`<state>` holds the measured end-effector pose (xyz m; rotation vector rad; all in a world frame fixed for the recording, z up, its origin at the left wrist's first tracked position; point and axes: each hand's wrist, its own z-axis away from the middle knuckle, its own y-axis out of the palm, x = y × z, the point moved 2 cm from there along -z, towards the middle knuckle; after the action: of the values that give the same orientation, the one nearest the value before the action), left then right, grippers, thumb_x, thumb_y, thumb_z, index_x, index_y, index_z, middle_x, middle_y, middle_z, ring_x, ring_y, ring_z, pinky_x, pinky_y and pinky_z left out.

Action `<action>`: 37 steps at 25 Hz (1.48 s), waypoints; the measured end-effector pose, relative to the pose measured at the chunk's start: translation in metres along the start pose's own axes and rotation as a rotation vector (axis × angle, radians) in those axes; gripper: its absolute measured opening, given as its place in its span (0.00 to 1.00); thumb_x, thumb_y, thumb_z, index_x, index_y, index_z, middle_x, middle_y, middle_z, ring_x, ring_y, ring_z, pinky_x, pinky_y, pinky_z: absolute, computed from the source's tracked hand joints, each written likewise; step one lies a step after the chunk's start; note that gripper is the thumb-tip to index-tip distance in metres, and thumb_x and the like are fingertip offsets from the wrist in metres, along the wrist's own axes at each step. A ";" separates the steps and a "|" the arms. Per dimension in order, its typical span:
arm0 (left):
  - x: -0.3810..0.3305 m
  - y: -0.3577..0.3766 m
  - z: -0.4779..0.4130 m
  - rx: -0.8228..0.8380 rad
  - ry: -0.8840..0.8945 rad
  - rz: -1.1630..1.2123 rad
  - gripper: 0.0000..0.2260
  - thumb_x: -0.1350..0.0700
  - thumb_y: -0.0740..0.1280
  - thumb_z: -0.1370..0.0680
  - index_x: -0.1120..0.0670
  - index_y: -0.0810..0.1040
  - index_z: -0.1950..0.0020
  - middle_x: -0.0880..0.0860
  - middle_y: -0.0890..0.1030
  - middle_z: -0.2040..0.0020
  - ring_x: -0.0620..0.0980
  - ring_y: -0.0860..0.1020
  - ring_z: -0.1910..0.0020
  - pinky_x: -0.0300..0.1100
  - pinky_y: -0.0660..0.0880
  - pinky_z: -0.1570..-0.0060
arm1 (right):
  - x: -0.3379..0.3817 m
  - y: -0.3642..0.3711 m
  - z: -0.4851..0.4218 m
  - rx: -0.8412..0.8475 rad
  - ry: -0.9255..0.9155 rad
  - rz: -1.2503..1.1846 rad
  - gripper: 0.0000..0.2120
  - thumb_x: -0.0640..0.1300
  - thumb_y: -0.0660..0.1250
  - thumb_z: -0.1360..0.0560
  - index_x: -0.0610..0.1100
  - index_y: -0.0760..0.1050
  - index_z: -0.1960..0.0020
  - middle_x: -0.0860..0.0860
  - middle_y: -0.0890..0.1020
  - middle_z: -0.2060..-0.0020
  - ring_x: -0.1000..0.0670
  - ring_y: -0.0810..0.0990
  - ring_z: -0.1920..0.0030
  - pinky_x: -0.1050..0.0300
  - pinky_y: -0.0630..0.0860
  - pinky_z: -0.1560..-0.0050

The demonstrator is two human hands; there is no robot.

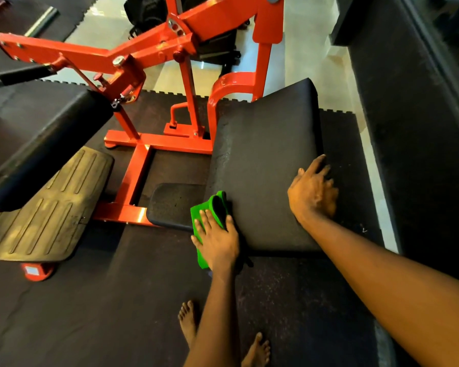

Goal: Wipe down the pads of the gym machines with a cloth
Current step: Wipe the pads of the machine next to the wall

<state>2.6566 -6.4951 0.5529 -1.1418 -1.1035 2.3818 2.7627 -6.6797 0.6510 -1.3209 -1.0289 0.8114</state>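
Head view: a person bends over an orange-framed gym machine point(141, 178), wiping the large black seat pad point(265, 154) with a folded green cloth point(200, 215). The left hand point(217, 242) presses the cloth against the pad's left edge near its front corner, fingers point(198, 225) straight and slightly spread across the fabric, thumb lying on the pad side. The right hand point(312, 193) steadies the pad from the opposite edge, its fingers close together and curled over the right rim. A smaller black pad point(170, 202) sits just beside the cloth, lower down. Further left, a ribbed footplate point(51, 207) lies beneath a long black roller pad point(45, 144). Bare feet point(188, 321) stand on the dark rubber floor mat point(90, 300).
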 end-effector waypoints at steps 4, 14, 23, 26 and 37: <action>0.004 0.003 0.020 0.046 -0.009 0.072 0.34 0.36 0.53 0.18 0.52 0.48 0.17 0.49 0.48 0.17 0.50 0.45 0.19 0.58 0.44 0.22 | 0.000 0.001 0.001 0.019 0.002 -0.006 0.31 0.53 0.53 0.16 0.37 0.51 0.20 0.33 0.66 0.27 0.31 0.77 0.40 0.38 0.76 0.45; 0.032 -0.009 -0.088 0.160 -0.118 0.173 0.29 0.38 0.53 0.17 0.54 0.64 0.22 0.63 0.73 0.29 0.64 0.72 0.31 0.56 0.68 0.32 | 0.002 0.003 -0.001 -0.008 0.015 0.042 0.31 0.51 0.54 0.16 0.37 0.50 0.20 0.33 0.66 0.26 0.33 0.77 0.38 0.39 0.75 0.44; 0.034 -0.006 -0.011 0.035 -0.003 0.063 0.32 0.40 0.56 0.17 0.54 0.52 0.18 0.53 0.53 0.18 0.55 0.52 0.20 0.58 0.52 0.23 | 0.032 -0.004 0.010 0.048 -0.440 0.229 0.30 0.47 0.60 0.21 0.40 0.61 0.21 0.41 0.58 0.20 0.42 0.52 0.19 0.43 0.50 0.21; 0.031 -0.007 -0.029 0.043 -0.007 0.005 0.31 0.39 0.54 0.17 0.53 0.55 0.19 0.53 0.57 0.19 0.57 0.58 0.22 0.59 0.58 0.27 | 0.062 0.013 0.002 0.094 -0.550 0.275 0.30 0.51 0.59 0.19 0.41 0.60 0.21 0.42 0.58 0.20 0.43 0.52 0.19 0.43 0.49 0.20; -0.002 0.000 -0.159 0.249 -0.041 0.186 0.26 0.42 0.56 0.17 0.60 0.65 0.26 0.64 0.72 0.29 0.65 0.72 0.32 0.56 0.68 0.33 | 0.077 0.039 -0.005 0.024 -0.533 0.492 0.31 0.53 0.51 0.17 0.40 0.54 0.19 0.41 0.55 0.20 0.40 0.51 0.19 0.38 0.51 0.21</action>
<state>2.7785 -6.4137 0.4905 -1.1560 -0.7118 2.6047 2.7988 -6.6064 0.6228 -1.3907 -1.1036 1.6054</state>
